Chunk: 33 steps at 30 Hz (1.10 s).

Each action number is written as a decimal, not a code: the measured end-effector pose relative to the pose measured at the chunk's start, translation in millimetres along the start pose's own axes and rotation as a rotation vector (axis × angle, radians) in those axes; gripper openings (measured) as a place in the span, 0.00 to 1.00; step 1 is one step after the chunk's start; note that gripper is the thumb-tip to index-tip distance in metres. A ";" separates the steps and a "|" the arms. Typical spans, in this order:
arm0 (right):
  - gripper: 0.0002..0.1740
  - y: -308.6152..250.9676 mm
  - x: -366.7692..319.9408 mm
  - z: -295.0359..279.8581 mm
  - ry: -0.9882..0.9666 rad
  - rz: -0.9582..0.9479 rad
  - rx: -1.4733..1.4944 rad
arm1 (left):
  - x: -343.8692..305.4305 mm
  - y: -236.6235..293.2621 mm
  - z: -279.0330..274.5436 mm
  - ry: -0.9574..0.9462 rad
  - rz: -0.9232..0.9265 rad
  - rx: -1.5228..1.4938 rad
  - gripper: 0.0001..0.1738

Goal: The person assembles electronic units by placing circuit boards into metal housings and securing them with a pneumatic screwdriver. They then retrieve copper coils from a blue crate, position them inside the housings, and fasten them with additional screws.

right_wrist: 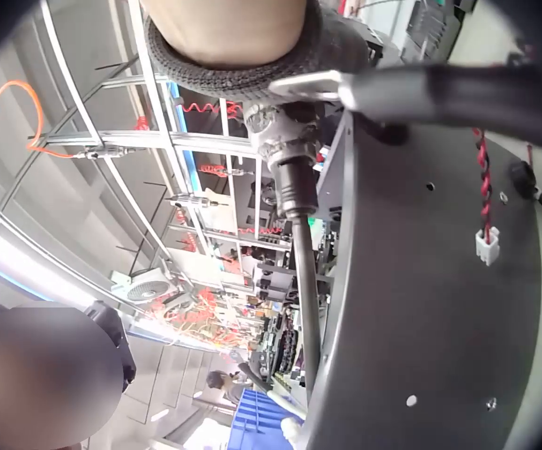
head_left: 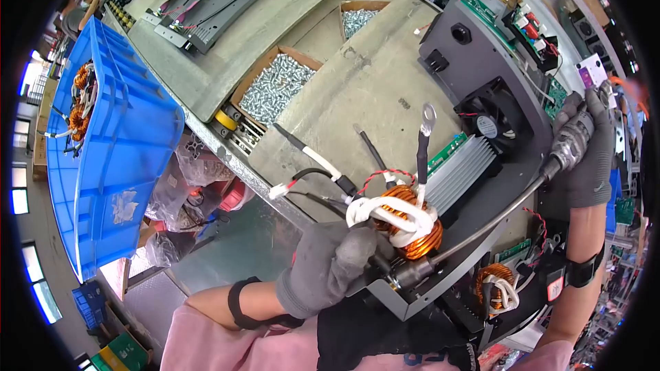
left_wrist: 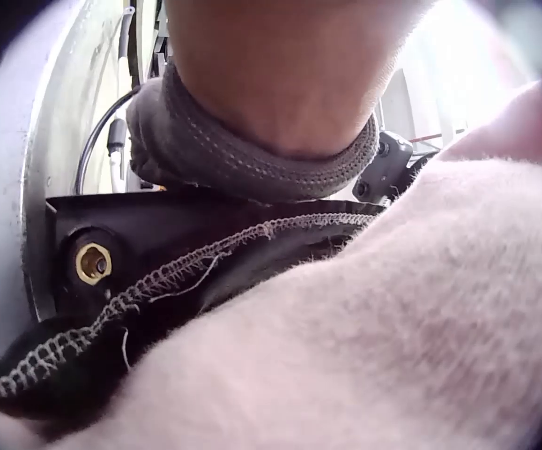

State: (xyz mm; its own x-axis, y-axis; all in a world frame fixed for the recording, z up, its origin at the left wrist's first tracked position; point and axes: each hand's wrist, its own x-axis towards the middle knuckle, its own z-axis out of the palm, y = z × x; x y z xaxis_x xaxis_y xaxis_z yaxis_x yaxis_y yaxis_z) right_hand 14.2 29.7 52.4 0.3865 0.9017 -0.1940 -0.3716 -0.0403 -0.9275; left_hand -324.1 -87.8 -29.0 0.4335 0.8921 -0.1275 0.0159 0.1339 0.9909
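My gloved right hand (head_left: 584, 144) grips a worn air-powered nut driver (head_left: 572, 143) by its body. The driver's long shaft (head_left: 498, 223) runs down and left to a socket (head_left: 414, 273) at the near wall of the dark metal housing (head_left: 430, 295). My gloved left hand (head_left: 330, 261) is at the wall's left end, fingers curled on a black cable end (head_left: 382, 262) beside the socket; the fingertips are partly hidden. Above it sits a copper-wound toroid coil (head_left: 423, 242) with white-sleeved leads. A brass nut (left_wrist: 93, 263) shows in the wall in the left wrist view.
Inside the housing are a ribbed heat sink (head_left: 464, 175) and a fan (head_left: 491, 120). A ring-lug cable (head_left: 423, 144) stands up. Boxes of screws (head_left: 278, 89) are beyond; a blue bin (head_left: 124, 144) with coils stands left. Another coil (head_left: 496, 287) lies near the right forearm.
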 end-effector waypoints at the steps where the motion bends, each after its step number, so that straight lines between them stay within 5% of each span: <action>1: 0.09 2.2 0.0 0.6 0.030 -0.012 -0.041 | 0.8 0.9 0.0 -0.028 -0.013 0.028 0.29; 11: 0.09 11.7 -3.1 1.3 0.045 -0.100 -0.121 | 4.0 4.0 3.0 0.033 -0.077 -0.160 0.24; 17: 0.10 10.8 -4.2 3.6 0.003 -0.107 -0.133 | 7.4 -0.1 0.0 -0.025 0.116 0.011 0.16; 23: 0.12 9.6 -1.1 9.4 0.007 -0.072 -0.105 | 8.8 6.6 2.6 -0.040 -0.097 -0.157 0.17; 26: 0.14 10.3 0.8 4.9 -0.082 -0.064 -0.082 | 9.4 0.9 1.0 -0.072 0.037 -0.029 0.18; 29: 0.13 10.6 -3.6 16.6 0.012 -0.074 -0.084 | 9.2 -2.6 4.0 -0.058 -0.008 -0.094 0.19; 31: 0.14 12.9 -7.0 26.0 0.149 -0.096 -0.067 | 8.9 -6.1 7.5 0.007 0.119 0.003 0.13; 32: 0.14 12.2 -5.2 20.2 0.152 -0.096 -0.066 | 6.7 -8.5 7.1 0.004 0.118 0.004 0.13; 33: 0.14 10.7 -1.0 10.5 0.081 -0.065 -0.050 | 4.5 -10.9 5.2 -0.021 0.013 -0.022 0.26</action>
State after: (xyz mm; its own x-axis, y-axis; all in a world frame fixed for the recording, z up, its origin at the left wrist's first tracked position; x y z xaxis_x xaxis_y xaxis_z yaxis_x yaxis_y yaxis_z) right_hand 0.9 32.9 46.0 0.4763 0.8653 -0.1565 -0.3021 -0.0061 -0.9533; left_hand -317.7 -87.5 -40.1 0.4527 0.8844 -0.1134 -0.0096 0.1320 0.9912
